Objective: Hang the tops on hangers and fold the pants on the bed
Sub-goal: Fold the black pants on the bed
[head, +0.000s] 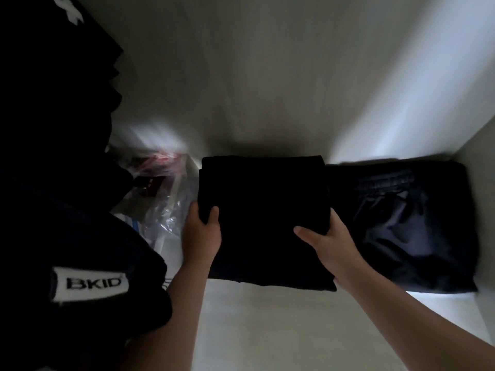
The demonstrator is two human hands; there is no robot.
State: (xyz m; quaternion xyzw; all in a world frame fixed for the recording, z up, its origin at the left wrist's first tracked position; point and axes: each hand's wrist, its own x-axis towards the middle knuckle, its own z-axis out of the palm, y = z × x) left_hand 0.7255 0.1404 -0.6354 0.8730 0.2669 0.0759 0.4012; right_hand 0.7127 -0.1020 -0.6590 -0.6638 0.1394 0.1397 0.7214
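Both hands had hold of the folded black pants (263,210), one at each near corner. His or her left hand (202,231) gripped the left edge, thumb laid on top and fingers tucked out of sight under the cloth. On the other edge, the right hand (325,242) did the same, its thumb stretched across the top fold. The bundle sat over a pale shelf (267,325) in a dim closet; from where I stood I couldn't tell whether it rested fully on the board or was held just above it.

Just right of those pants, touching them, lay a second folded pair, dark navy pants (409,223) with a gathered waistband showing. Left of them was a crumpled clear plastic bag (166,210) with something red inside. Farther left hung black tops (80,183), one bearing a white BKID label (89,283).
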